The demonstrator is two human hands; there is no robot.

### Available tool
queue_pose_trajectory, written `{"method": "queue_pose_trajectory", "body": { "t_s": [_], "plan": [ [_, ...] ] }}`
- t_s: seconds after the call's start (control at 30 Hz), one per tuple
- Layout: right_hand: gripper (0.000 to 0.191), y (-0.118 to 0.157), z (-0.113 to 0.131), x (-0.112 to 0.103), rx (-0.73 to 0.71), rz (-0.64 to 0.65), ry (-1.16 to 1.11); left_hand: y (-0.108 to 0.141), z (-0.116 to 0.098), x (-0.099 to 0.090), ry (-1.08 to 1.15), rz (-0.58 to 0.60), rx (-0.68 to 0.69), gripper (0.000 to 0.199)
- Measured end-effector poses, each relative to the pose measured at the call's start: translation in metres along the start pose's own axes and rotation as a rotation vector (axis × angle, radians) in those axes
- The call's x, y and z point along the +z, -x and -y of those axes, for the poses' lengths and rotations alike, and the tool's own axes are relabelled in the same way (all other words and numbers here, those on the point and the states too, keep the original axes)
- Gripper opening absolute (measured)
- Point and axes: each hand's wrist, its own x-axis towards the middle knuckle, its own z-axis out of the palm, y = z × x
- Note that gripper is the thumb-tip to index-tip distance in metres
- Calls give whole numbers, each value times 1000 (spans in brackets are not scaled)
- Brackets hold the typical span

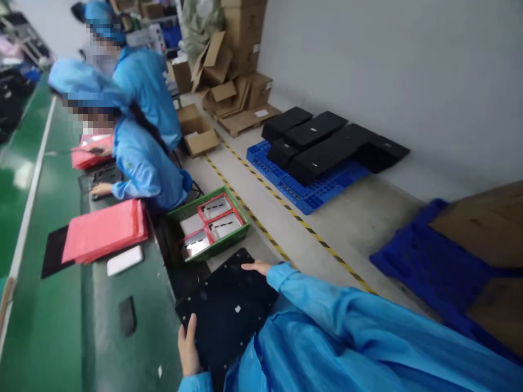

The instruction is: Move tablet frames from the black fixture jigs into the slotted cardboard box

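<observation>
A large flat black panel (pixel 229 305) with small light spots along its edges is held between my two hands, close to my body and beside the bench edge. My left hand (pixel 188 345) grips its near left edge, fingers on the top face and the rest hidden. At the far right edge, my right hand (pixel 257 267) holds the panel with its fingers over the border. A small white patch lies near the panel's middle. On the bench to the left are a dark phone-like slab (pixel 127 316) and a white rounded slab (pixel 125 260).
The green bench (pixel 151 348) carries a stack of pink sheets (pixel 104 231). Beyond sit two co-workers in blue (pixel 143 158). A green crate (pixel 241 234) holds silvery panels in pink frames. Blue pallets (pixel 308 206) with black boxes (pixel 327 155) and cartons (pixel 486 228) stand right.
</observation>
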Motion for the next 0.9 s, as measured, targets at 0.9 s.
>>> {"method": "queue_pose_trajectory", "body": {
  "t_s": [0.9],
  "plan": [
    [51,198,94,-686,-58,-1221,-1003,244,-51,971,-734,1306,89,56]
  ]
}}
